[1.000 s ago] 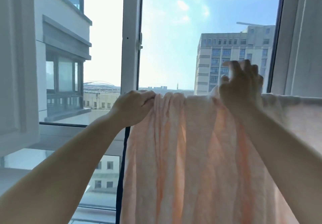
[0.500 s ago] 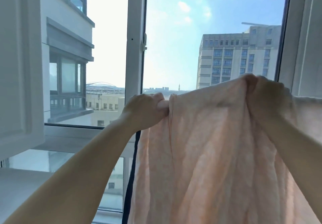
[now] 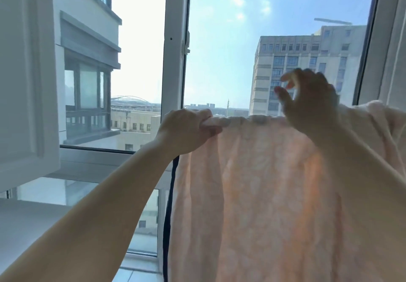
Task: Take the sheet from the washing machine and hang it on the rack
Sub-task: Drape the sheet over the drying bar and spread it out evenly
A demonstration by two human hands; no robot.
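Observation:
A pale peach sheet [image 3: 259, 194] hangs in front of me, draped over a horizontal rack bar that its top fold hides. My left hand [image 3: 186, 130] is shut on the sheet's top left end, fingers curled over the fold. Above the top edge, further right, my right hand [image 3: 307, 101] is lifted with fingers spread and blurred, holding nothing. The sheet runs on to the right behind my right forearm and falls out of the frame at the bottom.
A white window frame post [image 3: 173, 62] stands just behind my left hand. A white wall panel [image 3: 26, 84] juts out at the left. A dark strap or cord [image 3: 169, 205] hangs along the sheet's left edge. White fabric [image 3: 395, 62] fills the far right.
My right hand let go of the bunched sheet and rose open above the top edge. The sheet's top now lies flat and spread. My left hand kept its grip.

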